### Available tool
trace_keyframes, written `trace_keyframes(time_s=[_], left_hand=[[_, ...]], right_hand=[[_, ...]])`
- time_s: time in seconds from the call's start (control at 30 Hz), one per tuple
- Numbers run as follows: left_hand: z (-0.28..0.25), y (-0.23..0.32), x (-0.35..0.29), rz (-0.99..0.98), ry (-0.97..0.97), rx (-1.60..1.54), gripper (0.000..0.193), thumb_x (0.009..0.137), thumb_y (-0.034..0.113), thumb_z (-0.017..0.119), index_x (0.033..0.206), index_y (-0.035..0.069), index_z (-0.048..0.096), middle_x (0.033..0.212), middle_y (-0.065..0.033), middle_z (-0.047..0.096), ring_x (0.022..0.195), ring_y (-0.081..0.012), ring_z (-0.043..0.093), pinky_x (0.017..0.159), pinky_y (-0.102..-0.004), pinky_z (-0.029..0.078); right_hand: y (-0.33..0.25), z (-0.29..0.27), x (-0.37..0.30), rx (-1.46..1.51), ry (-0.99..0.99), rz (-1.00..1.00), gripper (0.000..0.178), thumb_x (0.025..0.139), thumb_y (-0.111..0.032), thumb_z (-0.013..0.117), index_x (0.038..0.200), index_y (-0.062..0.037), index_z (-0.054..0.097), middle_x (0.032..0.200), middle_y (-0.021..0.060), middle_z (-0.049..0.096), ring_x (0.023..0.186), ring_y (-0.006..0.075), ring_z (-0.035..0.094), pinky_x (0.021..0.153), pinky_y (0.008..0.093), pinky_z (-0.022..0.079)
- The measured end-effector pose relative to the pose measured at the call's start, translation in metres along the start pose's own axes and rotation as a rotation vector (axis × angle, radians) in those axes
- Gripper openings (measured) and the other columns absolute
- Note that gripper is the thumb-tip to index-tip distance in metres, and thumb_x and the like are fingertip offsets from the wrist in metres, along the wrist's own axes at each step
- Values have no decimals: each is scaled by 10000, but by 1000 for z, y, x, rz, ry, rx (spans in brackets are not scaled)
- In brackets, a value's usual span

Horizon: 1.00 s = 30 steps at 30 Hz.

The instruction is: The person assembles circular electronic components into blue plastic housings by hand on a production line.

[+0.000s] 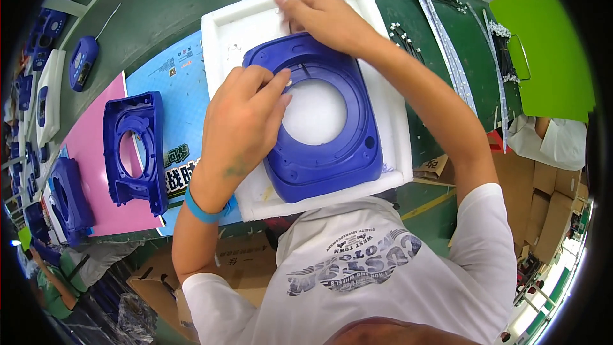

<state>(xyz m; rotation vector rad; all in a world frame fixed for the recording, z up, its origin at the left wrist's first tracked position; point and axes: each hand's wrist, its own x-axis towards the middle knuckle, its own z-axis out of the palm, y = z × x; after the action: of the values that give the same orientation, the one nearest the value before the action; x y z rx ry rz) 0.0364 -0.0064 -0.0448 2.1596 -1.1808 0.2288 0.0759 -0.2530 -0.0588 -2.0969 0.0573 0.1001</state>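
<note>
A blue plastic housing (325, 169) with a large round opening lies in a white foam tray (399, 121) in front of me. My left hand (246, 108) reaches over the left rim of the opening, its fingers and thumb pinched together. A small pale piece shows at its fingertips, too small to name. At the housing's far edge, my right hand (325, 19) is raised with bent fingers. Its fingertips are smeared and partly hidden, so its grip is unclear. A short dark wire-like line crosses the ring near the far side of the opening.
To the left, another blue housing (135, 153) rests on pink and blue sheets, with a further one (69, 198) beyond. White light strips (447, 57) and cables with white connectors (408, 41) lie right of the tray. A green panel (543, 45) stands far right.
</note>
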Motion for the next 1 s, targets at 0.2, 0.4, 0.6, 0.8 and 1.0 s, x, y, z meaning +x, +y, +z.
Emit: trace_keyframes(time_s=[0.2, 0.4, 0.6, 0.8, 1.0], left_hand=[[2, 2, 19, 187, -115, 231, 190, 903, 71, 760, 1082, 21, 803, 946, -78, 656, 880, -280, 654, 740, -411, 560], [1, 5, 22, 50, -151, 273, 153, 903, 54, 728, 1036, 42, 803, 957, -86, 668, 877, -281, 711, 694, -419, 591], [4, 7, 30, 11, -162, 219, 150, 887, 19, 790, 1036, 22, 809, 977, -85, 675, 819, -292, 709, 696, -407, 570], [0, -4, 33, 108, -141, 211, 138, 887, 3, 782, 1025, -3, 792, 1162, -144, 704, 1058, -355, 709, 891, -422, 572], [4, -17, 33, 37, -159, 21, 124, 896, 6, 765, 1019, -10, 774, 1416, -184, 669, 1249, -399, 673, 1046, -424, 547]], right_hand=[[30, 10, -28, -108, 485, -342, 535, 1069, -372, 699, 1408, 40, 660, 1323, 231, 743, 1253, 331, 713, 1090, 382, 538], [-11, 24, -121, -410, 446, -769, 260, 889, -259, 799, 1071, -78, 761, 982, 74, 755, 850, 310, 720, 730, 472, 565], [-47, 139, -206, 20, -483, -909, 571, 958, -130, 636, 1509, -12, 545, 1615, 196, 529, 930, 276, 711, 751, 396, 602], [-46, 192, -223, -341, -431, -1171, 301, 942, -246, 659, 1157, -46, 722, 1271, 141, 696, 911, 256, 665, 724, 353, 525], [-25, 72, -231, 14, -230, -938, 142, 876, -181, 759, 911, -57, 699, 1101, 99, 669, 949, 253, 651, 733, 355, 527]])
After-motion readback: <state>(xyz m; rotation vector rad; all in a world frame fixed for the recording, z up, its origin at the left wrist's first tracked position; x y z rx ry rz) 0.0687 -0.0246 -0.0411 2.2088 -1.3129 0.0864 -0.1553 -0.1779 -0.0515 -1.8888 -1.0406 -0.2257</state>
